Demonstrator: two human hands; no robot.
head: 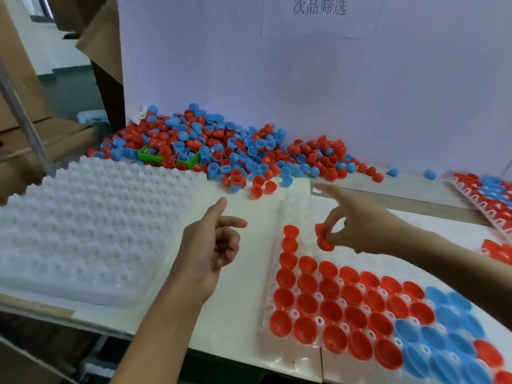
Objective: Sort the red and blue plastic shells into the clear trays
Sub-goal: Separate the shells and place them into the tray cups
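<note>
A large heap of loose red and blue plastic shells [221, 145] lies against the white back wall. A clear tray [296, 212] in front of me carries rows of red shells [329, 309] and, at its right, blue shells [448, 336]. My right hand [357, 223] hovers over the tray's upper part and pinches a red shell [322, 239], index finger stretched out. My left hand [213, 245] hangs over the white table left of that tray, holding nothing, thumb and index finger extended and the other fingers curled.
A stack of empty clear trays [91, 225] fills the table's left side. A green bin [155, 157] sits half buried in the heap. Another filled tray [490, 200] lies at the far right. Cardboard boxes [25, 87] stand to the left.
</note>
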